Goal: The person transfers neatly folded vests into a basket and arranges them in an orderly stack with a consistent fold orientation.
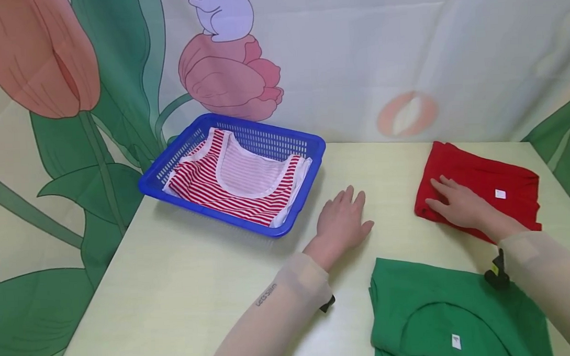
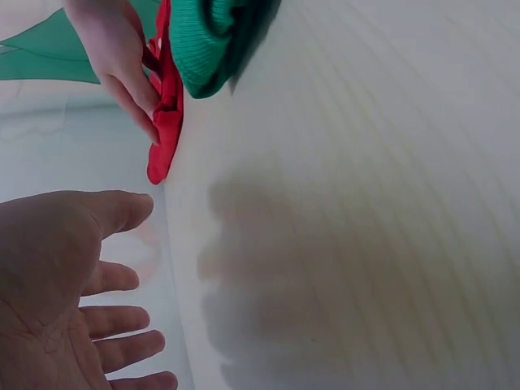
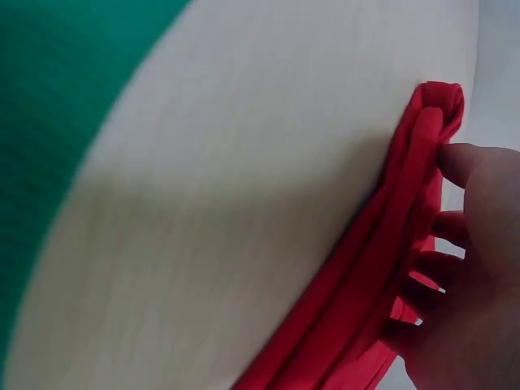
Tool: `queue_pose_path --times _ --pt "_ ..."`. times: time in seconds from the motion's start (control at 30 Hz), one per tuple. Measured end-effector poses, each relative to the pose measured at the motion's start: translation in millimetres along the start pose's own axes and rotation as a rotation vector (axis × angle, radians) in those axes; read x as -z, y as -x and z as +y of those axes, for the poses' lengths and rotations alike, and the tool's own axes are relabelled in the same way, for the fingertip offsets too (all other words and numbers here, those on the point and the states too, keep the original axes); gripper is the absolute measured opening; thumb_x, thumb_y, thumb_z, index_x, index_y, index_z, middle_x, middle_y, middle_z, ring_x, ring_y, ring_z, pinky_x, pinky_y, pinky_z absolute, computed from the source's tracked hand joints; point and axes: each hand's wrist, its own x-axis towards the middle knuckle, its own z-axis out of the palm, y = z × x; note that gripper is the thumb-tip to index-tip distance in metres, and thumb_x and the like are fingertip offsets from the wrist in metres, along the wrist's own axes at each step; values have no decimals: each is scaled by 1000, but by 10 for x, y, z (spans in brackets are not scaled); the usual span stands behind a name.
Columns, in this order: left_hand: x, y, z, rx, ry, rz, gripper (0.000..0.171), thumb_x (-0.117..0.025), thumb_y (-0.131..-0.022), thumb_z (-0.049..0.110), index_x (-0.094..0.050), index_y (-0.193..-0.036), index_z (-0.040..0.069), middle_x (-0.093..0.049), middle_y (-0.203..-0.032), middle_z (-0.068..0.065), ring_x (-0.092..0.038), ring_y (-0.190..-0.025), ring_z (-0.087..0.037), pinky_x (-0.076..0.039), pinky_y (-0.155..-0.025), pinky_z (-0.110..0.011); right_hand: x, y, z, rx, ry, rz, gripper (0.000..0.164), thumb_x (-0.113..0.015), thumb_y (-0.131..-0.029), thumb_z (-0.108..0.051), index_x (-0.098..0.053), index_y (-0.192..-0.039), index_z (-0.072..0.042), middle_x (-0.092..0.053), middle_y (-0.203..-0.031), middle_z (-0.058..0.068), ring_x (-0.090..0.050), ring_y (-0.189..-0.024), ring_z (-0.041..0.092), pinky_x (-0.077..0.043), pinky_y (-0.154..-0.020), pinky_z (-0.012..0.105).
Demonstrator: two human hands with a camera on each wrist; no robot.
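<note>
A folded red garment (image 1: 478,176) with a small white label lies at the back right of the table. My right hand (image 1: 460,203) rests on its left part, fingers spread; in the right wrist view the fingertips touch the folded red cloth (image 3: 349,309). My left hand (image 1: 340,223) is held over the table between the blue basket and the red garment, holding nothing. Its fingers look relaxed and apart in the left wrist view, palm (image 2: 49,268) facing the table. Nearer to me lies a folded green garment (image 1: 411,294), partly under the right forearm.
A blue plastic basket (image 1: 211,214) stands at the back left, holding a folded red-and-white striped tank top (image 1: 195,178). Behind the pale table (image 1: 176,292) hangs a curtain (image 1: 337,55) printed with tulips.
</note>
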Motion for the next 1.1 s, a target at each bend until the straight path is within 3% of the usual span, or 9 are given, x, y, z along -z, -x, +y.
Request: queue_pose_path --times 0.2,0.83,1.0,1.1 --pt "-29 12 -28 8 18 3 64 -48 -93 55 -29 -143 20 -28 -145 -6 -30 -131 -21 -30 -102 -39 -61 54 -29 49 0 31 81 -66 -86 -39 -21 -145 -6 -14 -146 24 -15 -131 45 -33 -91 63" --pt "-14 24 -83 2 27 -1 63 -49 -93 54 -31 -143 19 -29 -145 -6 -31 -130 -21 -30 -102 -38 -123 322 -124 208 7 -1 78 -67 -84 -49 -28 -145 -19 -19 -148 16 -22 -130 41 -42 -87 56" --pt "-10 18 -87 -4 31 -2 63 -49 -93 54 -31 -143 19 -29 -145 -6 -32 -130 -21 -31 -101 -38 -76 377 -116 235 6 -17 77 -70 -81 -47 -32 -143 -21 -23 -147 13 -21 -131 39 -41 -89 55" --pt "-17 18 -84 -4 35 0 63 -49 -93 54 -31 -143 20 -29 -145 -6 -32 -130 -21 -31 -101 -37 12 354 -133 219 -14 22 77 -72 -81 -44 -33 -143 -21 -24 -147 11 -20 -132 38 -39 -91 56"
